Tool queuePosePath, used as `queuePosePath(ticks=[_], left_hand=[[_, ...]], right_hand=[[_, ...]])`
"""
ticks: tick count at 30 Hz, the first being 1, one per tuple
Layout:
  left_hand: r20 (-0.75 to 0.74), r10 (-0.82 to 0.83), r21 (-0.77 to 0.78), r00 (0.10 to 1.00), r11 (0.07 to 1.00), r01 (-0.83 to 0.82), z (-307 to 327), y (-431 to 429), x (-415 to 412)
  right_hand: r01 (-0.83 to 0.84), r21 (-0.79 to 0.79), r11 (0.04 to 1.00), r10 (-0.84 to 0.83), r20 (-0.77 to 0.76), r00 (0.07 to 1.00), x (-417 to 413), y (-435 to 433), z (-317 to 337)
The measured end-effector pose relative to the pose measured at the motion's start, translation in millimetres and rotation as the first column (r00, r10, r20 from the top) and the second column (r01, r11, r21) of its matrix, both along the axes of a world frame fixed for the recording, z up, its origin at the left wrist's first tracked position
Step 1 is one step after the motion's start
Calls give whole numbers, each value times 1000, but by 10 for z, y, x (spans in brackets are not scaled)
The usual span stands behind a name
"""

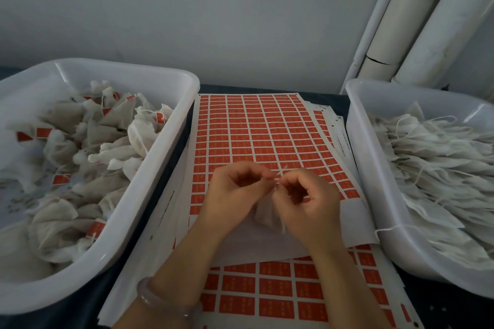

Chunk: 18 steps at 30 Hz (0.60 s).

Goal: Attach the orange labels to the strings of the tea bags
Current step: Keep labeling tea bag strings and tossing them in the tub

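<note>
Over the middle of the desk, above the near part of the label sheet point(267, 128), I see both hands meeting fingertip to fingertip. The left hand point(236, 192) and right hand point(310, 203) are curled, each pinching the thin string point(282, 173) that pokes up between them. The tea bag point(267, 215) hangs limp below the right palm. I judge bag and string featherlight, soft and easily torn, so I would grip the string near its free end. Whether a label sits between the fingers I cannot tell. Labelled bags fill the left tub point(160, 168), unlabelled ones the right tub point(358, 141).
</note>
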<state>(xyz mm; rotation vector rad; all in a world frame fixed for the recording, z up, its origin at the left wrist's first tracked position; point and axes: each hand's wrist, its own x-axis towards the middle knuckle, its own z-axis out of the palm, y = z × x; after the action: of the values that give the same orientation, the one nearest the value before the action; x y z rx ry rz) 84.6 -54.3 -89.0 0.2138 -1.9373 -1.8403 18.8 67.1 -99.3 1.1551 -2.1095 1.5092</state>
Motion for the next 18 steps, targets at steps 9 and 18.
queuePosePath(ticks=[9,18], left_hand=[[201,-18,-120,979,992,43,55,-9,25],[86,-282,533,956,823,195,88,-77,23]], right_hand=[[67,43,997,-62,-118,991,-24,-3,2],[-140,-22,990,139,-4,990,-12,18,56]])
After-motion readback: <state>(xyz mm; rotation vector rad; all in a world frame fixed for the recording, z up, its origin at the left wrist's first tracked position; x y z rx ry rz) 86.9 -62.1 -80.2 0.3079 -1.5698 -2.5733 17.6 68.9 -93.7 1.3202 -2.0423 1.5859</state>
